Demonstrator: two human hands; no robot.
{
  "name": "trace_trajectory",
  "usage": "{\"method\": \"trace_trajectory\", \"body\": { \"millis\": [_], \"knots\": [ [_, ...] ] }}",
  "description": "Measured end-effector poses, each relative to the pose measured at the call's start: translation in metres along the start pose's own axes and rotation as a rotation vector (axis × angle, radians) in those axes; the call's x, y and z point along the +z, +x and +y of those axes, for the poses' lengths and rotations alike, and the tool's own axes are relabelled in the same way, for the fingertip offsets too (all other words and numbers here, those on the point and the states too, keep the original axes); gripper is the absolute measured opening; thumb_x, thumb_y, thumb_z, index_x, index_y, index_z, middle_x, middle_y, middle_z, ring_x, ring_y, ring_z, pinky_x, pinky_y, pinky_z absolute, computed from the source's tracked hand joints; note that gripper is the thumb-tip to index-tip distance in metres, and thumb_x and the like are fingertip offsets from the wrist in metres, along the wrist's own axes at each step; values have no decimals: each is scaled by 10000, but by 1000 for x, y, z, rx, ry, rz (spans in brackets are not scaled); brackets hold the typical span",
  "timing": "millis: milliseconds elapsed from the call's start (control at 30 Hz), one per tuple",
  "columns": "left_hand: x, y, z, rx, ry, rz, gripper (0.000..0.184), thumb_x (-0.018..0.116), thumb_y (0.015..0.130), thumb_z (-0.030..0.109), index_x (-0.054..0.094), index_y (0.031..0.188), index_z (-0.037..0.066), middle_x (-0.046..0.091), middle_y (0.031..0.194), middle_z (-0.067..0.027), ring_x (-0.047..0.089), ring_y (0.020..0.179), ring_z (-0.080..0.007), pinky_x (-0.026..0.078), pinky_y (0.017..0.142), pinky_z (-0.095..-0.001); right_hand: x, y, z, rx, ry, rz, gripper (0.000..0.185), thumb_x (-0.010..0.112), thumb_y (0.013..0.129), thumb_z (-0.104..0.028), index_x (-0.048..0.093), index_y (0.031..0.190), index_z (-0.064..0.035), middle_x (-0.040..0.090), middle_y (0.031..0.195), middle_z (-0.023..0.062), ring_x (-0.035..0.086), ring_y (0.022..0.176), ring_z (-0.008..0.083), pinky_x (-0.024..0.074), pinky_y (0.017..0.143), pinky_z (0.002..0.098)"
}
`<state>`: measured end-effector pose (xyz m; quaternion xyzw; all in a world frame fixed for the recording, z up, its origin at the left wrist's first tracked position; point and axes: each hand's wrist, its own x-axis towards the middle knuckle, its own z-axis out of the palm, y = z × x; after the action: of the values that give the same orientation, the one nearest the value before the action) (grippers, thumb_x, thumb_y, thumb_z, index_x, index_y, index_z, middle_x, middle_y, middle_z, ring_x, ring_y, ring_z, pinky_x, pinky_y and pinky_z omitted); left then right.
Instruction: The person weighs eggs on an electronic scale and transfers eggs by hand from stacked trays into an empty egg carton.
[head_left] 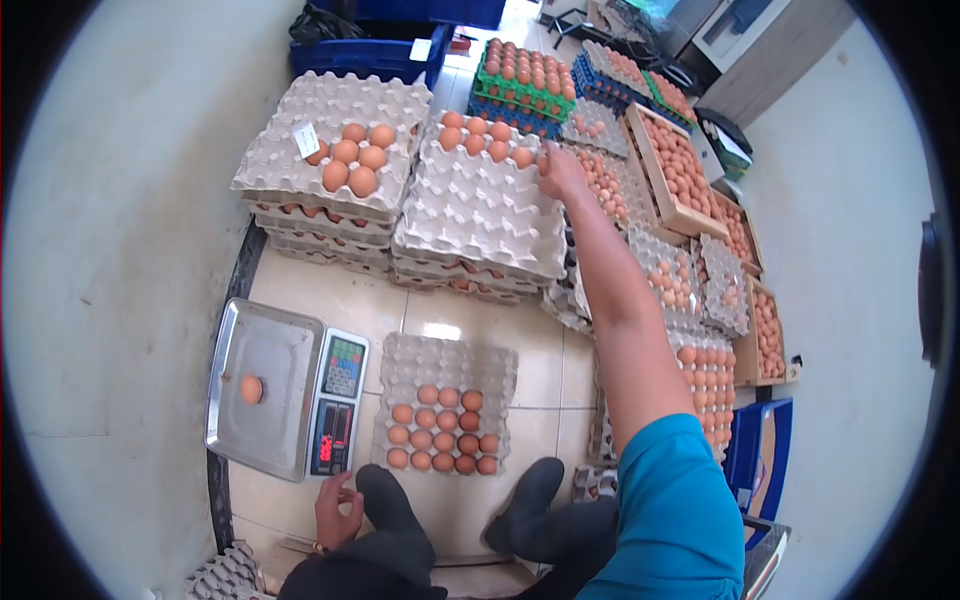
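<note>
My right hand point(563, 172) reaches far forward to the right end of a grey egg tray point(480, 205) on a stack. Its fingers are closed at a brown egg point(545, 158), mostly hidden by the hand. Several brown eggs point(498, 150) fill the back rows of that tray. My left hand point(338, 512) hangs low beside my boot, fingers loosely curled with nothing in them. Just beyond it stands a digital scale point(340, 400) with a lit red display. One egg point(251, 389) lies on its steel pan point(265, 440). A partly filled tray point(430, 360) rests on the floor between.
Left of the reached stack is another tray stack point(290, 110) with several eggs and a white label point(305, 139). Green and blue plastic trays point(525, 75) of eggs stand behind. Wooden crates point(680, 175) and more egg trays point(710, 385) line the right side. My boots are on the tiles.
</note>
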<state>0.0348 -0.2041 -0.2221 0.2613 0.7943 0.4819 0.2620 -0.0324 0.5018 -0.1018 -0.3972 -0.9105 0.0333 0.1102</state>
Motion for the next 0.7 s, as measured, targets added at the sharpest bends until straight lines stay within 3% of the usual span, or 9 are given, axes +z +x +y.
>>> {"method": "trace_trajectory", "body": {
  "millis": [100, 200, 233, 333, 367, 467, 567, 667, 700],
  "knots": [
    [1, -7, -3, -36, -4, 11, 455, 677, 817, -55, 578, 1261, -31, 606, 1132, -164, 678, 804, -196, 584, 699, -291, 2, 17, 9, 12, 24, -67, 481, 731, 720, -187, 677, 1191, -102, 717, 1102, 173, 678, 1074, 326, 530, 901, 418],
    [2, -12, -5, -80, -17, 16, 456, 673, 817, -55, 578, 1263, -33, 609, 1143, -162, 679, 808, -193, 582, 703, -292, -14, 19, 21, -58, 167, -75, 433, 798, 658, -239, 739, 1065, -103, 743, 1035, 130, 703, 1014, 280, 533, 895, 394],
    [2, -14, -6, -95, -19, 14, 454, 671, 818, -54, 578, 1262, -33, 610, 1145, -162, 680, 809, -193, 581, 705, -292, -9, 22, 35, -98, 205, -13, 386, 816, 677, -247, 755, 1017, -73, 751, 943, 100, 714, 933, 240, 546, 838, 371],
    [6, -13, -7, -118, -28, 15, 451, 668, 821, -53, 578, 1263, -34, 615, 1149, -161, 681, 812, -192, 579, 710, -293, 2, 31, 56, 134, 877, 124, 324, 762, 755, -234, 745, 1019, -49, 733, 915, 74, 693, 856, 212, 546, 797, 343],
    [6, -13, -6, -121, -29, 16, 452, 668, 821, -52, 577, 1264, -34, 617, 1150, -161, 681, 813, -192, 579, 711, -293, 0, 33, 64, 290, 1234, 96, 276, 723, 810, -234, 737, 989, -24, 681, 833, 58, 637, 753, 163, 530, 745, 318],
    [7, -9, 0, -127, -24, 18, 451, 669, 823, -50, 578, 1265, -33, 620, 1148, -159, 682, 816, -191, 580, 715, -294, -11, 37, 52, 440, 1873, -75, 262, 698, 825, -245, 733, 971, -30, 649, 799, 50, 606, 701, 160, 528, 711, 325],
    [8, -8, 3, -136, -27, 22, 446, 670, 825, -49, 581, 1261, -34, 621, 1148, -158, 683, 820, -190, 581, 714, -296, -11, 46, 25, 294, 1010, -259, 322, 734, 779, -258, 741, 1016, -40, 699, 878, 93, 667, 789, 204, 560, 756, 347],
    [10, -10, -1, -139, -38, 28, 440, 671, 825, -50, 584, 1256, -35, 621, 1147, -156, 684, 824, -189, 581, 711, -294, -20, 36, -21, 49, 196, -301, 436, 806, 697, -265, 744, 1079, -63, 737, 993, 137, 712, 910, 253, 572, 832, 361],
    [9, -10, -2, -138, -39, 33, 439, 670, 824, -50, 584, 1254, -36, 621, 1146, -156, 684, 825, -188, 582, 711, -293, -15, 40, -23, 26, 91, -264, 572, 870, 607, -286, 741, 1129, -92, 736, 1073, 169, 718, 983, 280, 561, 886, 362]
  ]
}}
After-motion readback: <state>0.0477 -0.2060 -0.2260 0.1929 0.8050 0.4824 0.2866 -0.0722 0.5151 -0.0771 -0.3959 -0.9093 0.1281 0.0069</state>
